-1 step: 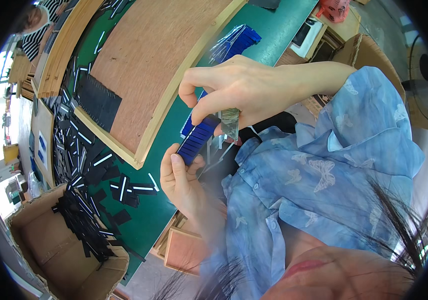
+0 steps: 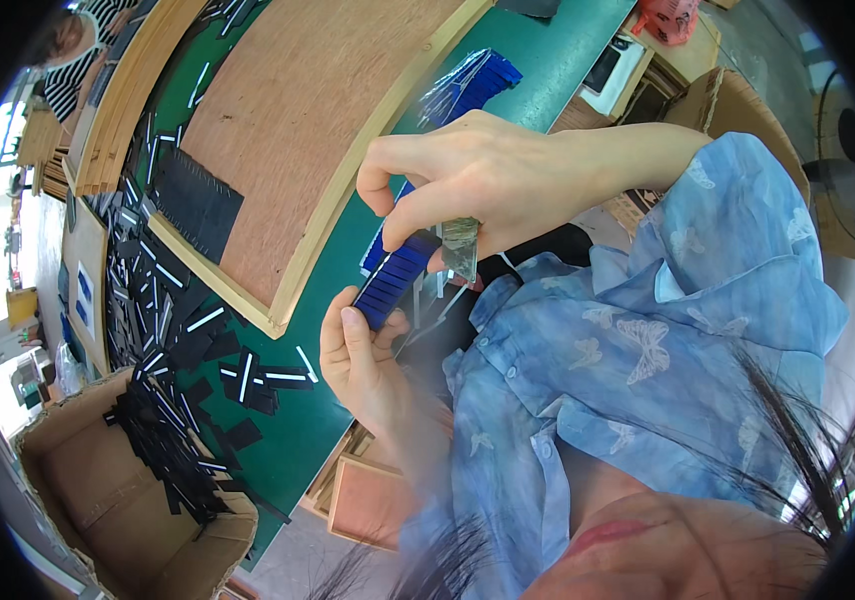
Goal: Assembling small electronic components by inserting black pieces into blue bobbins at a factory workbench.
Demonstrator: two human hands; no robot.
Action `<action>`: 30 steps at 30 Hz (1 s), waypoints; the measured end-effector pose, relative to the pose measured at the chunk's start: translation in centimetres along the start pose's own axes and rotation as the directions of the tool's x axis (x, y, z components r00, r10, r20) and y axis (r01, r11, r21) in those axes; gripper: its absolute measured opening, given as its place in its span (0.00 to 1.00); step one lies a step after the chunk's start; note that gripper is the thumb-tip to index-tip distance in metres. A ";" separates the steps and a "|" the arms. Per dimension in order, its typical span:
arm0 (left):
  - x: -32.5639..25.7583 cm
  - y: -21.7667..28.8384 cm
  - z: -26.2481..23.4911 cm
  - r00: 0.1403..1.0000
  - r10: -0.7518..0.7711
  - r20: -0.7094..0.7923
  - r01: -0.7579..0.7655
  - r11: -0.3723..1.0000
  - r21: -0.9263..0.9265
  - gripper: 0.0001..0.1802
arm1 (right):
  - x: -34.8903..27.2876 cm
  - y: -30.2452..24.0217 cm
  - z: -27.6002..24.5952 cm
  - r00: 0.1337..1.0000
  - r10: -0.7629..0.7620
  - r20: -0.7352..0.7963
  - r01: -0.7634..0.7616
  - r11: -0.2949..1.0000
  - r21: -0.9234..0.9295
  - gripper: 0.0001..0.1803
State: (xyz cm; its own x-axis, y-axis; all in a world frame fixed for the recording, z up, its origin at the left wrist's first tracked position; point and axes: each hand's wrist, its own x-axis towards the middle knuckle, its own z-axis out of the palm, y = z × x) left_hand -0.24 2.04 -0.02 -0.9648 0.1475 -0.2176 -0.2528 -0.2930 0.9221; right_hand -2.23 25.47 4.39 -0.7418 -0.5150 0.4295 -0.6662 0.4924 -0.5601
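A small dark-blue striped panel (image 2: 395, 278), like a solar cell piece, is held slanted between my two hands above the green table's near edge. My left hand (image 2: 363, 360) pinches its lower end between thumb and fingers. At the upper end is my right hand (image 2: 483, 175), its fingers bent and closed around the panel's end. A clear, greenish, glass-like piece (image 2: 461, 248) hangs at the right palm; its full shape is hidden. Behind the right fingers, more blue pieces (image 2: 375, 250) partly show on the table. Further off lies a bundle of similar blue pieces (image 2: 478, 85).
A wood-rimmed board (image 2: 318, 110) lies on the green table (image 2: 293, 425), with a black sheet (image 2: 198, 205) at its corner. Loose black strips (image 2: 163, 290) spread left, by a cardboard box (image 2: 78, 440). A person in a striped top (image 2: 68, 85) is at far left.
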 end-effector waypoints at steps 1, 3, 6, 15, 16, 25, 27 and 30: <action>0.0 0.0 0.0 1.000 0.000 0.000 0.000 1.000 -0.001 0.16 | 0.0 -0.1 0.0 1.000 -0.005 0.001 0.005 1.000 -0.009 0.18; 0.0 -0.1 0.1 0.999 0.036 -0.016 -0.035 0.998 0.053 0.16 | 0.1 -0.1 0.0 1.000 -0.029 0.001 0.029 0.998 -0.049 0.18; 0.0 0.0 0.4 0.999 0.033 -0.019 -0.031 0.998 0.060 0.16 | 0.2 -0.4 -0.5 0.999 -0.037 0.021 0.039 0.995 -0.094 0.18; 0.0 0.4 -0.1 1.000 -0.003 0.006 0.003 1.000 -0.018 0.16 | 0.5 -0.4 -0.1 0.999 -0.047 0.011 0.047 0.998 -0.052 0.18; 0.1 0.2 -0.2 1.000 -0.005 0.008 0.005 1.000 -0.019 0.16 | 0.5 -0.3 0.0 0.999 -0.044 0.008 0.044 0.998 -0.046 0.18; 0.4 0.0 -0.4 1.000 -0.023 0.019 0.023 0.999 -0.044 0.16 | 0.5 -0.4 -0.2 1.000 -0.023 0.015 0.023 0.999 -0.023 0.18; 0.4 0.1 -0.4 1.000 -0.024 0.021 0.024 0.999 -0.042 0.17 | 0.6 -0.4 -0.1 1.000 -0.021 0.016 0.021 1.000 -0.016 0.18; 0.3 0.3 -0.4 0.999 -0.030 0.020 0.030 0.999 -0.040 0.17 | 0.7 -0.5 -0.2 1.000 -0.019 0.016 0.019 1.000 -0.011 0.17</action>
State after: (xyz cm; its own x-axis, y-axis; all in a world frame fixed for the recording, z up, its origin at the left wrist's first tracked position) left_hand -0.61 1.61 0.04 -0.9553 0.1749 -0.2383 -0.2846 -0.3260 0.9015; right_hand -2.38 25.00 5.11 -0.7278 -0.5351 0.4289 -0.6810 0.4904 -0.5438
